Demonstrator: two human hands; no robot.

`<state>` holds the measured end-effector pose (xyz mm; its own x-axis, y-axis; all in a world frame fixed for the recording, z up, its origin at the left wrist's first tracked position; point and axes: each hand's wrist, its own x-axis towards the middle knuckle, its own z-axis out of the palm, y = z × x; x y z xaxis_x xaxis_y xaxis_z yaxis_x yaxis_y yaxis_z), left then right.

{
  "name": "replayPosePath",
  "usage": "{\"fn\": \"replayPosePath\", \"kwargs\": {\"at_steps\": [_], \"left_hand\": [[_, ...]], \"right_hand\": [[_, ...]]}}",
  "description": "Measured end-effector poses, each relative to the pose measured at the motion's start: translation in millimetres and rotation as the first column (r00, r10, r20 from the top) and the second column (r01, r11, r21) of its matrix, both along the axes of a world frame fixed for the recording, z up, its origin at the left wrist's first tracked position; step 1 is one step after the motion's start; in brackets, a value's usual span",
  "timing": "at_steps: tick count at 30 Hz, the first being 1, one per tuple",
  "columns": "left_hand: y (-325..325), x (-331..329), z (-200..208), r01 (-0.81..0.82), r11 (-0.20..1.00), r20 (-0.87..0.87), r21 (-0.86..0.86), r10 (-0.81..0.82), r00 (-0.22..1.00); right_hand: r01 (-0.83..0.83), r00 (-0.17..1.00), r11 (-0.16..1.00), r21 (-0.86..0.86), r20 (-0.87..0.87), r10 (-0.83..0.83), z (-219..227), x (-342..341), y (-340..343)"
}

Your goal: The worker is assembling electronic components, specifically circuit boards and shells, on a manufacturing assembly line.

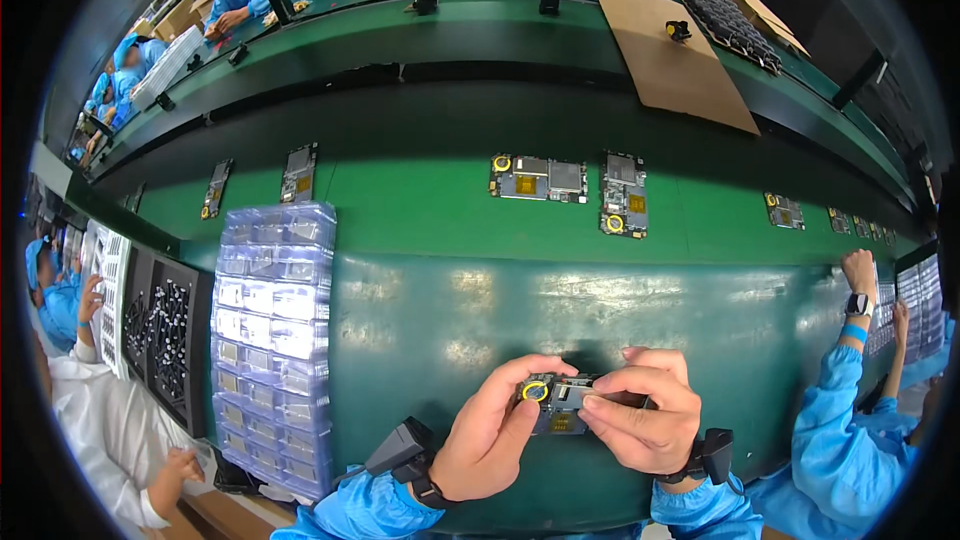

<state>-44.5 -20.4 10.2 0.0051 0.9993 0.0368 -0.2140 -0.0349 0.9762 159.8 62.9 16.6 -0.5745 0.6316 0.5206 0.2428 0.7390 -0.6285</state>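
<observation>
Free tabletop (450, 310) beyond hands (488, 432), plastic trays (272, 350) an obstacle leftward

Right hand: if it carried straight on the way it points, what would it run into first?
Most likely the circuit board held in the left hand; the right hand points leftward at it, its tips right over the board's edge. Whether they already touch is hard to tell.

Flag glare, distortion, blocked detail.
Head view: glare whitens parts of the clear plastic tray and leaves softer patches on the green tabletop; head view: fisheye bows the rear shelf; head view: left hand and right hand partly cover the circuit board.
</observation>
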Motion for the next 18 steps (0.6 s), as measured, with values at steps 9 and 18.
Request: {"fn": "replayPosePath", "kwargs": {"at_steps": [9,18], "left_hand": [[-2.6,0.0,-3.4,-0.009,0.998,-0.067,0.055,0.013,0.998],[-4.5,1.8,-6.4,-0.03,0.999,-0.027,0.043,0.031,0.999]], "right_hand": [[-0.007,1.0,1.0,0.009,0.014,0.007,-0.6,-1.2,0.3],[-0.002,1.0,0.999,0.045,0.021,0.001,-2.3,-0.8,-0.5]]}}
